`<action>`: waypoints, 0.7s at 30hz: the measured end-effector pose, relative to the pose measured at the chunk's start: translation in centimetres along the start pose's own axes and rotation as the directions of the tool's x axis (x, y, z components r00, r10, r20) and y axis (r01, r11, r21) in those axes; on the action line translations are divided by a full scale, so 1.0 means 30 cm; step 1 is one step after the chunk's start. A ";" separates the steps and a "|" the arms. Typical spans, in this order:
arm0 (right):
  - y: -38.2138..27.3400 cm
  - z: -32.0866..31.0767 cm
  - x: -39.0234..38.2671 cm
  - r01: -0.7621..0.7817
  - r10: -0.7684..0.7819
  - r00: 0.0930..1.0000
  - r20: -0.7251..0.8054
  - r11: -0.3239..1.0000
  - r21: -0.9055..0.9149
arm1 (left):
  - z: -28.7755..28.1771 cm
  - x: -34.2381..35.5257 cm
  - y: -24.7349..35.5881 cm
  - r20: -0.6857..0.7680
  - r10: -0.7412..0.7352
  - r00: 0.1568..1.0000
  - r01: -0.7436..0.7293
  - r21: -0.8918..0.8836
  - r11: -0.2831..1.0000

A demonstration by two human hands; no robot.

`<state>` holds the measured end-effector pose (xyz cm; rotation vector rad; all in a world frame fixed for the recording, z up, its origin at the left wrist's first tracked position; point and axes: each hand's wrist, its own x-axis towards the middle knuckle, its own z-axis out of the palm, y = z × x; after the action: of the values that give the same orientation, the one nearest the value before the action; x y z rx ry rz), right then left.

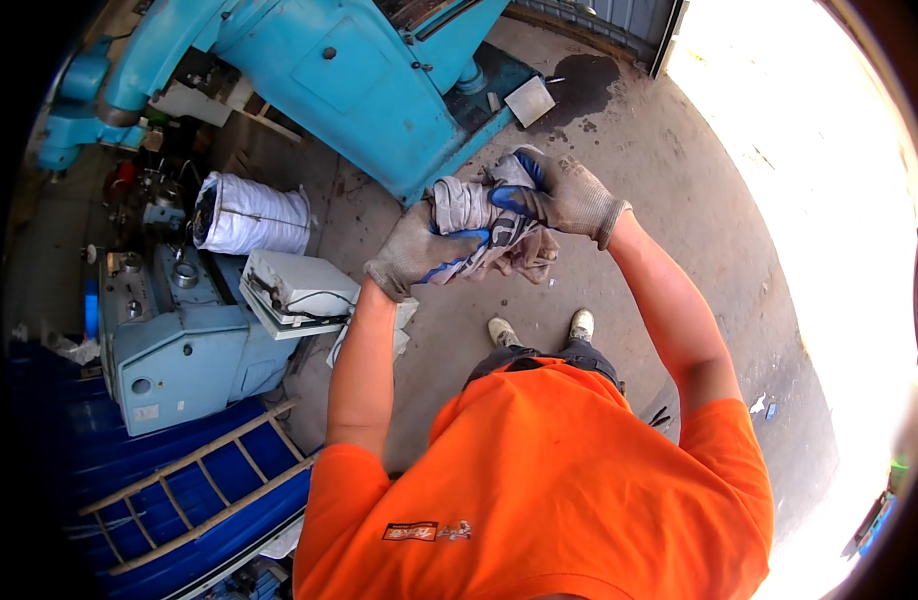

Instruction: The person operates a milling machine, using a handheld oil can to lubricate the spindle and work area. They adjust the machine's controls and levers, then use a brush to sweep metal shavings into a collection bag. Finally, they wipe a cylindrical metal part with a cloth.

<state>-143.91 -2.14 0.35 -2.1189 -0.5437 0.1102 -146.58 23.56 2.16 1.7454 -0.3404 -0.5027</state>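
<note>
Both my hands wear grey knit work gloves with blue palms, and both arms are stretched out ahead. Between them hangs a bunched, dirty grey-white rag (519,254) with dark markings. My left hand (411,248) is closed on the rag's left side, its blue thumb lying across the cloth. My right hand (569,196) grips the upper right part of the rag, thumb and fingers pinching the folds. One part of the cloth looks rolled or pleated near the left hand. The fingertips under the cloth are hidden.
Ahead stands a large turquoise machine (349,90) with a dark wet stain (585,90) beside its base. At left are a white sack (254,216), a pale blue lathe-like machine (194,360), a grey box (301,284) and a wooden ladder (201,482) over blue sheeting. Bright light floods the right.
</note>
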 end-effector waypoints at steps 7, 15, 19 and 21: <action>-0.089 0.153 0.036 0.239 0.447 0.849 -0.283 0.153 0.959 | 0.210 -0.002 -0.007 -0.318 0.175 0.932 -0.292 -0.372 0.881; -0.160 0.111 -0.093 0.343 0.264 0.906 -0.331 0.000 0.939 | 0.258 -0.036 0.023 -0.370 0.104 0.923 -0.352 -0.706 0.615; -0.158 0.140 -0.128 0.238 0.238 0.931 -0.278 0.182 0.954 | 0.288 -0.042 0.023 -0.406 0.076 0.911 -0.325 -0.591 0.738; -0.142 0.142 -0.141 0.199 0.182 0.952 -0.247 0.250 0.948 | 0.281 -0.060 0.003 -0.421 0.098 0.902 -0.325 -0.510 0.797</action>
<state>-150.35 1.43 0.81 -0.8064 -0.1584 0.0694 -152.39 17.28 1.01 1.1532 -0.0913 -0.0706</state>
